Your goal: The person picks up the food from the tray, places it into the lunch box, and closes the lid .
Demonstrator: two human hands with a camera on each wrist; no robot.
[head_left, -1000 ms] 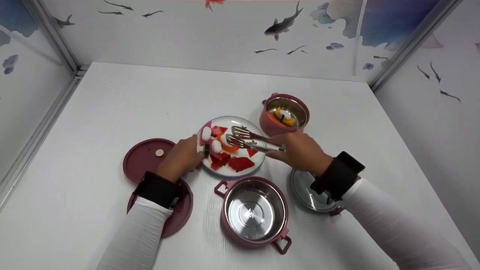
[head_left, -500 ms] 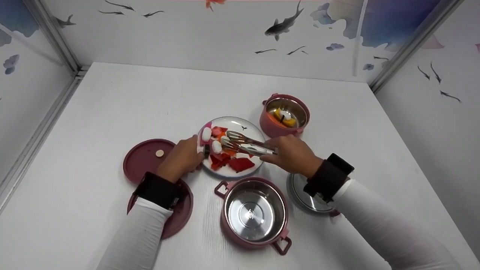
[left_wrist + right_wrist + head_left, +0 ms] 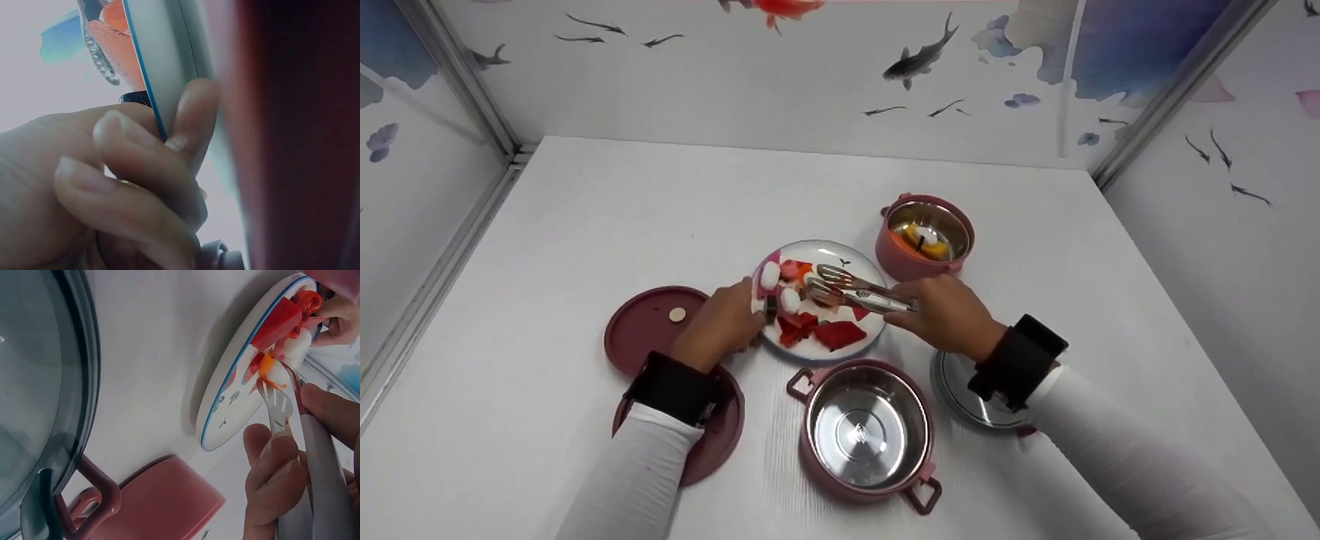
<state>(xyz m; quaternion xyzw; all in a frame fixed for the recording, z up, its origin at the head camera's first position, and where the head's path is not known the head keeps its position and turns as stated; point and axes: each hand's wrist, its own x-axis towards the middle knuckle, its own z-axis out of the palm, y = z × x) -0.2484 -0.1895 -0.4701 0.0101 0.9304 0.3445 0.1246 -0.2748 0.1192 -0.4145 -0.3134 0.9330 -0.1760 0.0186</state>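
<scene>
My left hand (image 3: pixel 724 319) grips the left rim of a white plate (image 3: pixel 840 354) with a blue edge, fingers under the rim in the left wrist view. Red pepper pieces (image 3: pixel 840 335), white oval pieces (image 3: pixel 770 275) and orange pieces lie on the plate. In my right hand (image 3: pixel 949 315) is a pair of metal tongs (image 3: pixel 877 300), reaching over the plate from the right. Its slotted tips stand at either side of an orange-and-white piece (image 3: pixel 273 371) in the right wrist view. Part of that piece is hidden by the tips in the head view.
A small pink pot (image 3: pixel 911 259) behind the plate holds yellow and white pieces. Nearer stands a larger steel-lined pot (image 3: pixel 862 435) with two handles. A glass lid (image 3: pixel 971 390) lies under my right forearm. Two dark red lids (image 3: pixel 641 330) lie at the left, partly beneath my left arm.
My right hand has moved left and slightly down with the tongs, whose tips have come down around the orange-and-white piece. The left hand still grips the plate. The head view has tilted slightly up.
</scene>
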